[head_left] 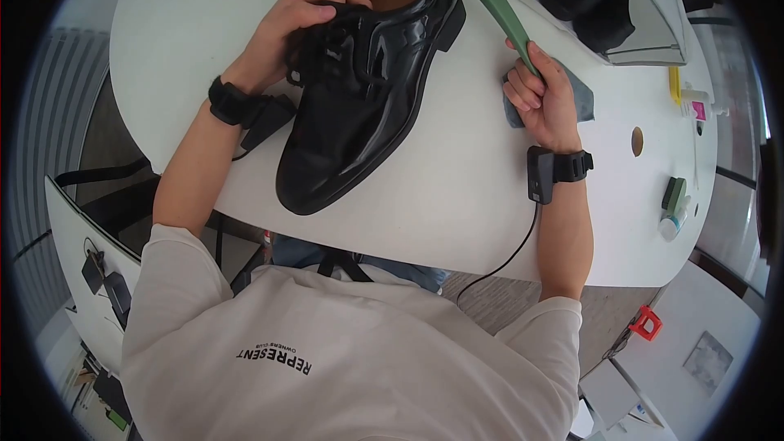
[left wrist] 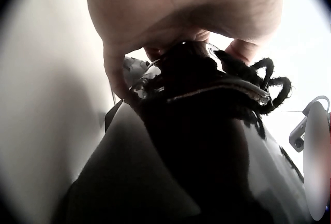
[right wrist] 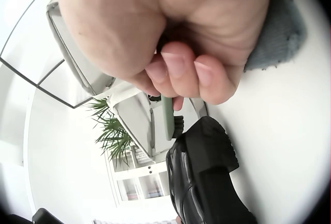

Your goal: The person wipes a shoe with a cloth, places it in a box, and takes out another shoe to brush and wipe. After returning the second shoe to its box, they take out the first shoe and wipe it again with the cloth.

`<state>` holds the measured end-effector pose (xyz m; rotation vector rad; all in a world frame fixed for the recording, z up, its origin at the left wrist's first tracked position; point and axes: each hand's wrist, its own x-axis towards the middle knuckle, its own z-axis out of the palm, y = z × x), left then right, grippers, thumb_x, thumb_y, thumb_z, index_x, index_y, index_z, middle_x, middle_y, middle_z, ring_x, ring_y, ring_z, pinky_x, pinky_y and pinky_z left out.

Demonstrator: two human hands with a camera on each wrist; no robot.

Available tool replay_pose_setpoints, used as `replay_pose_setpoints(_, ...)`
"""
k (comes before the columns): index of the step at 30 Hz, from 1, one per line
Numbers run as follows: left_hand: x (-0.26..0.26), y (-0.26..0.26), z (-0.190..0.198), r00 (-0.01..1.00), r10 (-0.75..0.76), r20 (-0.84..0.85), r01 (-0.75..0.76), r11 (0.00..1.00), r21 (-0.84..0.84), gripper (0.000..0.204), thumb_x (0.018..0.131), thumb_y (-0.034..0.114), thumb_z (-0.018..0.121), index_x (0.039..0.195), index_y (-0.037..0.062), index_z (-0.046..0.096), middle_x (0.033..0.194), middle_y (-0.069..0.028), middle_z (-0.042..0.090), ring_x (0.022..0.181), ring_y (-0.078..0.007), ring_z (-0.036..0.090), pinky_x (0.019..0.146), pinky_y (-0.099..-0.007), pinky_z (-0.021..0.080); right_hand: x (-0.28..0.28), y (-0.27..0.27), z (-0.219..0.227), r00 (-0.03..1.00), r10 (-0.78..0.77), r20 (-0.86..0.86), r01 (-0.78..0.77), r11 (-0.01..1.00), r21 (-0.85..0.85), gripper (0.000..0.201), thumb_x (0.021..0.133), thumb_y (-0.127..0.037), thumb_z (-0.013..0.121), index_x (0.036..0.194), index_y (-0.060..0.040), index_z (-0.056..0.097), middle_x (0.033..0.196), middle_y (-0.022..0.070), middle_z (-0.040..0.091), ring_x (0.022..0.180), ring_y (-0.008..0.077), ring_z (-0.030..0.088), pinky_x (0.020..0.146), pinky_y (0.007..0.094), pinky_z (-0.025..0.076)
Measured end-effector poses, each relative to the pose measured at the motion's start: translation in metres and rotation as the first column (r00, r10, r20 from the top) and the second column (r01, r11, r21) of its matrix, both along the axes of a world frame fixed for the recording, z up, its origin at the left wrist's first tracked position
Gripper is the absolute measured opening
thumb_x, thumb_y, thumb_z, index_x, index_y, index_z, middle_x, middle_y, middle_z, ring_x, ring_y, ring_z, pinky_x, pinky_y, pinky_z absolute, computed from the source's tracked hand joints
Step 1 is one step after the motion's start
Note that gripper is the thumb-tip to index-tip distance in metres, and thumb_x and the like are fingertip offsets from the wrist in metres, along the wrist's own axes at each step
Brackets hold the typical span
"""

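Observation:
A glossy black lace-up dress shoe (head_left: 359,114) is over the white table, its toe pointing toward the person. My left hand (head_left: 290,28) grips it around the tongue and the side of the opening, with the thumb near the laces. In the left wrist view, fingers straddle the tongue above the lace loops (left wrist: 276,87). My right hand (head_left: 541,98) holds a green-handled brush (head_left: 494,4) by the handle's end. Dark bristles (right wrist: 178,126) meet the shoe's heel end (right wrist: 209,146) in the right wrist view. Under the right hand lies a grey-blue cloth (head_left: 581,94).
At the back right stands an open white case (head_left: 645,57) with black items inside. Small bottles (head_left: 674,224) and a dark green block (head_left: 673,193) sit along the table's right side, near a round hole (head_left: 637,141). A cable (head_left: 510,257) trails from the right wrist camera.

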<state>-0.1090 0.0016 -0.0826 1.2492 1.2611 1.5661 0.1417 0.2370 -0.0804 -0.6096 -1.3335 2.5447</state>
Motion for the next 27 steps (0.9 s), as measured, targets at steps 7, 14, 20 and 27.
replay_pose_setpoints(7, 0.001, 0.002, 0.001, 1.0, 0.001, 0.007, -0.001, 1.0, 0.005, 0.028, 0.084, 0.028, 0.05, 0.081, 0.0012, 0.055, 0.114, -0.0161, 0.059, 0.125, -0.026, 0.044, 0.103, -0.0341, 0.034, 0.0, -0.002, 0.0, 1.0, 0.028, -0.013, -0.028, 1.0, -0.009, 0.032, 0.101, -0.021, 0.045, 0.114, 0.007, 0.054, 0.057, -0.0057, 0.026, 0.047, 0.0053, 0.025, 0.046, 0.0217, 0.024)
replay_pose_setpoints(14, 0.009, 0.001, 0.004, 0.998, 0.039, 0.042, -0.038, 0.999, -0.03, 0.028, 0.084, 0.027, 0.05, 0.082, 0.0005, 0.055, 0.113, -0.0168, 0.059, 0.125, -0.0257, 0.043, 0.102, -0.0346, 0.035, 0.0, -0.004, -0.001, 0.999, 0.036, -0.024, -0.036, 0.999, 0.02, 0.031, 0.101, -0.022, 0.044, 0.114, 0.0051, 0.054, 0.058, -0.0048, 0.03, 0.05, 0.006, 0.028, 0.047, 0.022, 0.026)
replay_pose_setpoints(20, 0.005, 0.001, 0.0, 0.999, 0.031, 0.027, -0.03, 0.999, -0.034, 0.029, 0.085, 0.027, 0.049, 0.085, -0.0004, 0.056, 0.118, -0.0174, 0.057, 0.123, -0.0249, 0.046, 0.103, -0.0338, 0.035, -0.002, -0.008, 0.009, 0.984, 0.053, 0.171, -0.089, 0.973, 0.214, 0.029, 0.099, -0.025, 0.05, 0.109, 0.0015, 0.056, 0.058, -0.0051, 0.034, 0.051, 0.0059, 0.029, 0.049, 0.0222, 0.025)
replay_pose_setpoints(27, 0.005, 0.0, 0.001, 1.0, 0.018, 0.006, -0.018, 0.999, -0.033, 0.03, 0.085, 0.028, 0.051, 0.089, -0.0008, 0.059, 0.125, -0.0168, 0.054, 0.116, -0.0221, 0.051, 0.099, -0.0317, 0.039, 0.002, 0.001, 0.023, 0.887, -0.263, 0.38, -0.167, 0.583, 0.795, 0.036, 0.095, -0.035, 0.056, 0.103, 0.0003, 0.059, 0.055, -0.0045, 0.042, 0.052, 0.0053, 0.032, 0.05, 0.0242, 0.024)
